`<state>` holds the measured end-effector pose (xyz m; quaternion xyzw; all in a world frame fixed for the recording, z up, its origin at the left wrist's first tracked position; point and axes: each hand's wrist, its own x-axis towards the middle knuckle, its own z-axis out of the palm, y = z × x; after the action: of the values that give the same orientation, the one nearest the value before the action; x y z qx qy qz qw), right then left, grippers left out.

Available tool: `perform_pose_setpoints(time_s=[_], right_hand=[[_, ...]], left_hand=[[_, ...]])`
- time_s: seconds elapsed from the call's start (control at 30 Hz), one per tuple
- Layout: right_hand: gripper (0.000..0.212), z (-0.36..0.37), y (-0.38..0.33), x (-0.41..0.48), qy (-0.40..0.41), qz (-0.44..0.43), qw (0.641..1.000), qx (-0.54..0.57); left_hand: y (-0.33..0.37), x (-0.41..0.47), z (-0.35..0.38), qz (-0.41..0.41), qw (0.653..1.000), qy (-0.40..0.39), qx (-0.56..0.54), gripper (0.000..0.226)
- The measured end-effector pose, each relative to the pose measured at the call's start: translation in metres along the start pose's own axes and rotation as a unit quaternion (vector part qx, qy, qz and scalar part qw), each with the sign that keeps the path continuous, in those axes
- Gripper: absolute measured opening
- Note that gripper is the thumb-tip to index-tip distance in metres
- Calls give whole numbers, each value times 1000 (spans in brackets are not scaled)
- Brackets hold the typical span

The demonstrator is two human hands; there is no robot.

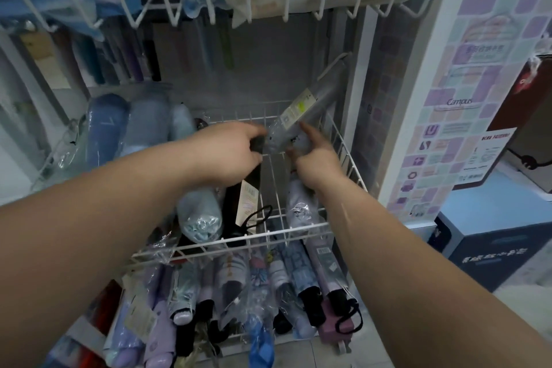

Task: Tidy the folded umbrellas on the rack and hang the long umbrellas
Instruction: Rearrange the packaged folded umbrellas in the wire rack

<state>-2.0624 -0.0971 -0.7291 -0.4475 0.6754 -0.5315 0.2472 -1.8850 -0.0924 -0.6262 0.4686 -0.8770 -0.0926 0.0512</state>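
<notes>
Your left hand [230, 152] grips the black umbrella [249, 188]; right hand [310, 158], fingers loosely spread, steadies the grey umbrella [310, 107]: lay it flat along the basket [349, 164] right edge.

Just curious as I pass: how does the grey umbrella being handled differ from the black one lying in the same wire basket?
The grey umbrella is pale and tilts up against the basket's right corner; the black umbrella is dark and lies flat. Both hands touch the grey one; the black one passes under the left hand. Both are folded and carry paper tags.
</notes>
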Motion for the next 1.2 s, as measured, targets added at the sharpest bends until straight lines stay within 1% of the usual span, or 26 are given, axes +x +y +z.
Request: perform_pose_setpoints(time_s=[0.1,0.23,0.3,0.37,0.43,0.5,0.53,0.6,0.67,0.7,0.77,0.8,0.9,0.97,1.07,1.13,1.2], right_hand=[[63,3,0,12,-13,-34,999,23],[65,4,10,25,-32,-77,996,32],[66,4,15,22,-52,-95,994,24],[65,4,16,21,-64,-101,992,25],[63,5,16,21,-62,-99,992,50],[62,6,14,21,-48,-94,991,78],[62,7,15,21,-45,-91,990,97],[59,6,12,19,-53,-71,985,146],[57,4,12,19,-59,-62,982,167],[56,4,12,19,-57,-68,982,167],[53,5,11,19,-43,-97,982,158],[53,5,10,17,-38,-106,981,160],[49,4,5,14,-15,-122,974,191],[47,2,5,12,9,-148,969,198],[47,-2,2,11,28,-149,968,198],[46,-3,2,11,33,-135,966,217],[50,-4,3,9,18,-115,970,213]], left_hand=[[12,23,-4,-3,1000,-12,14,56],[19,61,10,-29,999,-13,-3,53],[18,77,18,-25,999,-15,-14,50],[19,89,21,-1,999,-8,-50,46],[22,96,23,17,994,11,-106,44],[22,105,27,11,987,39,-159,52],[21,109,30,4,982,52,-182,52],[18,118,37,-3,973,63,-221,45],[14,126,41,-13,967,70,-244,43],[13,129,42,-13,964,74,-257,40],[12,130,41,-13,954,80,-288,24],[11,130,40,-11,949,86,-303,20],[9,129,36,2,929,106,-354,23],[12,124,30,7,916,104,-386,23],[15,112,25,-9,919,80,-385,29],[14,102,25,-22,925,70,-372,22],[9,91,26,-34,942,52,-330,17]])
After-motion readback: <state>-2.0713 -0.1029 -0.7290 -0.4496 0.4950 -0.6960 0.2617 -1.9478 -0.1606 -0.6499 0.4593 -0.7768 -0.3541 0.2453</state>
